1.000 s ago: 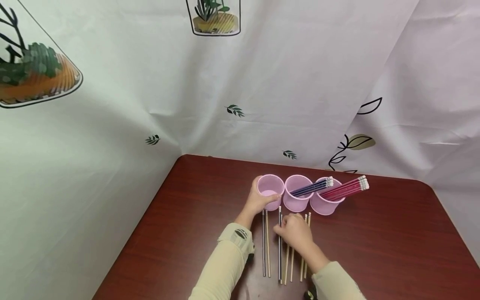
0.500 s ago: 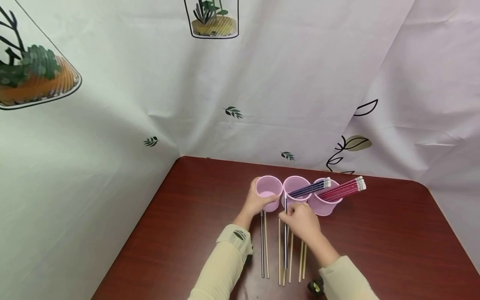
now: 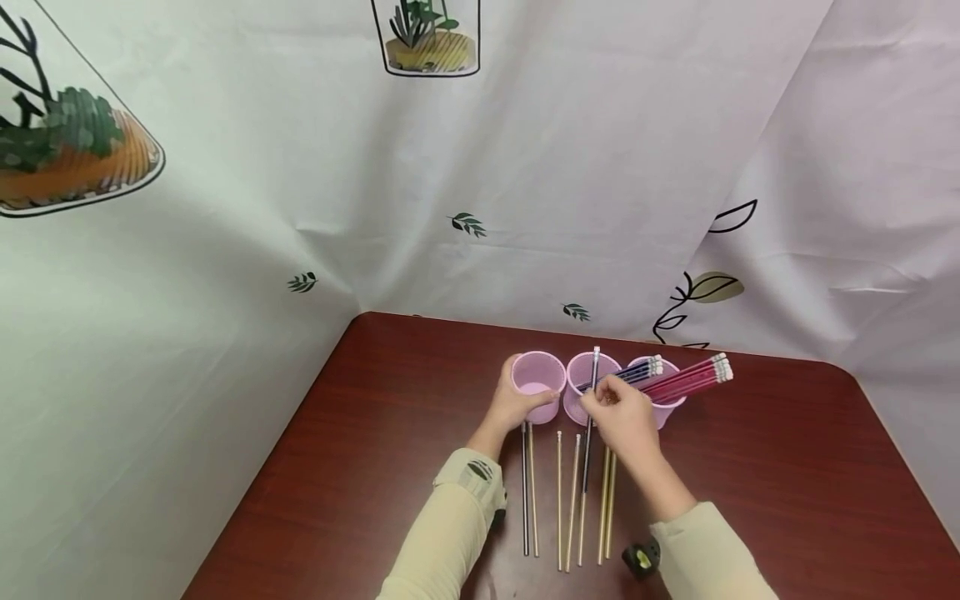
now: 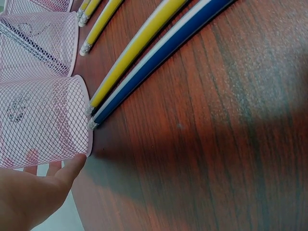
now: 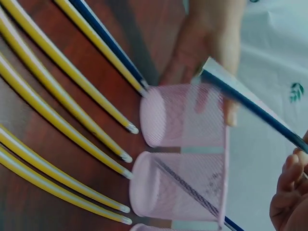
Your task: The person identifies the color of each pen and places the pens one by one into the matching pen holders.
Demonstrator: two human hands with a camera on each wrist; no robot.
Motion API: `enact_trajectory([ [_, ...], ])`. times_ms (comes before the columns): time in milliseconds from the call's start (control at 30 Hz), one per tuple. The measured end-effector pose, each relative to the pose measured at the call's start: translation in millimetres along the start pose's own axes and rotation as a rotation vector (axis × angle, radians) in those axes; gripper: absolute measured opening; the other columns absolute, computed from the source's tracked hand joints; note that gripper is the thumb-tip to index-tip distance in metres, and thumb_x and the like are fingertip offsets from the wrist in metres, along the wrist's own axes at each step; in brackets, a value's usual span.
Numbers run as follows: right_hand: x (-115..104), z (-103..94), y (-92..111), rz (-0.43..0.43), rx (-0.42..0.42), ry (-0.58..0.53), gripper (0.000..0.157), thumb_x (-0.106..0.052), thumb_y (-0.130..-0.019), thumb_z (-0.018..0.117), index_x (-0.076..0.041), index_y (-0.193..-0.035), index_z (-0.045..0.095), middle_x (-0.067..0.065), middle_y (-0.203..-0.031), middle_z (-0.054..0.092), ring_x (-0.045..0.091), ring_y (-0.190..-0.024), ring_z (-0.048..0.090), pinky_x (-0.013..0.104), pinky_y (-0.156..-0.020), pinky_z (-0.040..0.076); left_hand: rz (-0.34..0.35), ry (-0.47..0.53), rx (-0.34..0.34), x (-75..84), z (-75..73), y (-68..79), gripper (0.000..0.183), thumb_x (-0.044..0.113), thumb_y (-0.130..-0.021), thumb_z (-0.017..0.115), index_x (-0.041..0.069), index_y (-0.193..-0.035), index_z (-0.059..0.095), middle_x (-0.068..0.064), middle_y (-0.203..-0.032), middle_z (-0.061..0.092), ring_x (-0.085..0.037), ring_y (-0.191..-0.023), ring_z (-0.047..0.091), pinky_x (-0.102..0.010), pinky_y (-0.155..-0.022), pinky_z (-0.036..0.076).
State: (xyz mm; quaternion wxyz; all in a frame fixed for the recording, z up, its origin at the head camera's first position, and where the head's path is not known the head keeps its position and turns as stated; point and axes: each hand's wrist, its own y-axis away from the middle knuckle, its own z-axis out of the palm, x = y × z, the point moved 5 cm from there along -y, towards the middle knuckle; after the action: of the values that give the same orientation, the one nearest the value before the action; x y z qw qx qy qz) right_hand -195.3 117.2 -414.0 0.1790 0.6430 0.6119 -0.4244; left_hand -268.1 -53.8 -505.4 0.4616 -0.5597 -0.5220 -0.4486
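Observation:
My left hand (image 3: 513, 406) grips the left pink mesh cup (image 3: 539, 367), fingers and thumb curled about its side; no pencil shows inside. In the left wrist view its thumb (image 4: 72, 171) lies near the cup's base. My right hand (image 3: 628, 421) pinches a blue pencil (image 3: 587, 454) lifted off the table, eraser end up, in front of the middle mesh cup (image 3: 574, 408). The lower end of this blue pencil (image 5: 255, 103) shows in the right wrist view. Several blue pencils (image 3: 636, 371) lean in the middle cup, partly behind the right hand.
Several red pencils (image 3: 686, 379) lean in the right mesh cup (image 3: 667, 414). Yellow pencils (image 3: 559, 500) lie in front of the cups, and one blue pencil (image 3: 525, 492) lies beside a yellow one at left. A white patterned cloth (image 3: 480, 275) hangs behind the table (image 3: 787, 467).
My right hand has picked a blue pencil from the row on the table and carried it up and right to the middle cup. My left hand stays on the left cup.

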Motion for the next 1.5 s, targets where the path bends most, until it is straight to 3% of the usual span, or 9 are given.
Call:
enact_trajectory([
  [300,-2,-33.8,-21,-0.008,0.162,-0.219,0.004,-0.003,-0.077,0.065,-0.002,-0.078,0.062,-0.002,-0.063,0.057,0.003,-0.053,0.049,0.014,-0.05,0.042,-0.03,0.006,-0.005,-0.7,0.2,0.6,0.093,0.011,-0.061,0.085,0.007,-0.137,0.032,-0.016,-0.125,0.049,-0.034,-0.114,0.047,-0.046,-0.099,0.036],
  [433,-2,-43.3,-27,-0.001,0.165,-0.367,0.015,0.001,-0.083,0.061,0.003,-0.097,0.056,-0.009,-0.066,0.059,0.002,-0.052,0.055,0.015,-0.047,0.046,-0.032,0.006,-0.005,-0.4,0.1,0.5,0.093,0.01,-0.062,0.085,0.007,-0.138,0.032,-0.017,-0.126,0.048,-0.035,-0.114,0.047,-0.047,-0.098,0.036],
  [533,0,-47.5,-30,0.006,0.172,-0.413,0.017,0.003,-0.086,0.056,0.005,-0.101,0.048,-0.015,-0.067,0.058,0.0,-0.052,0.057,0.015,-0.046,0.046,-0.04,0.009,-0.005,-0.5,0.0,0.6,0.094,0.009,-0.062,0.085,0.007,-0.139,0.031,-0.019,-0.127,0.047,-0.036,-0.115,0.047,-0.047,-0.099,0.036],
  [667,2,-51.0,-32,-0.006,0.201,-0.391,0.015,0.004,-0.086,0.055,0.008,-0.097,0.045,-0.018,-0.067,0.057,-0.003,-0.054,0.056,0.012,-0.047,0.045,-0.042,0.016,-0.008,-1.1,-0.2,0.8,0.095,0.009,-0.062,0.085,0.006,-0.139,0.03,-0.019,-0.127,0.047,-0.036,-0.115,0.046,-0.047,-0.099,0.036],
  [867,5,-53.8,-30,-0.014,0.236,-0.317,0.013,-0.002,-0.087,0.056,0.006,-0.096,0.052,-0.01,-0.073,0.06,-0.003,-0.061,0.055,0.01,-0.053,0.044,-0.024,0.015,0.0,-0.9,0.0,0.3,0.091,0.009,-0.062,0.085,0.007,-0.137,0.033,-0.015,-0.124,0.049,-0.032,-0.113,0.048,-0.045,-0.098,0.037],
  [1033,13,-52.4,-27,0.016,0.245,-0.234,0.013,-0.01,-0.088,0.06,0.002,-0.093,0.057,0.005,-0.079,0.067,-0.005,-0.061,0.054,0.011,-0.051,0.043,-0.017,0.003,0.002,-0.5,0.5,0.7,0.091,0.01,-0.061,0.085,0.007,-0.136,0.033,-0.015,-0.123,0.05,-0.033,-0.113,0.048,-0.045,-0.098,0.037],
  [1233,31,-46.0,-21,0.109,0.202,-0.215,0.024,-0.023,-0.091,0.06,0.001,-0.091,0.061,0.023,-0.082,0.067,-0.006,-0.054,0.056,0.015,-0.05,0.046,-0.02,-0.005,0.003,-1.8,0.9,-0.3,0.091,0.011,-0.061,0.086,0.008,-0.136,0.034,-0.015,-0.124,0.05,-0.032,-0.113,0.048,-0.046,-0.098,0.037],
  [1367,41,-39.9,-18,0.154,0.169,-0.186,0.027,-0.024,-0.09,0.061,0.003,-0.091,0.063,0.024,-0.082,0.067,0.001,-0.056,0.06,0.013,-0.049,0.046,-0.013,0.009,0.006,-3.0,0.4,-0.9,0.09,0.009,-0.061,0.085,0.007,-0.135,0.034,-0.016,-0.123,0.05,-0.034,-0.113,0.048,-0.046,-0.098,0.037],
  [1500,49,-33.3,-15,0.155,0.156,-0.107,0.027,-0.023,-0.088,0.063,0.004,-0.088,0.066,0.02,-0.078,0.068,0.017,-0.058,0.065,0.013,-0.046,0.044,-0.019,0.007,0.003,-3.6,0.1,-0.8,0.092,0.011,-0.061,0.085,0.006,-0.137,0.033,-0.016,-0.124,0.049,-0.034,-0.113,0.048,-0.047,-0.098,0.037],
])
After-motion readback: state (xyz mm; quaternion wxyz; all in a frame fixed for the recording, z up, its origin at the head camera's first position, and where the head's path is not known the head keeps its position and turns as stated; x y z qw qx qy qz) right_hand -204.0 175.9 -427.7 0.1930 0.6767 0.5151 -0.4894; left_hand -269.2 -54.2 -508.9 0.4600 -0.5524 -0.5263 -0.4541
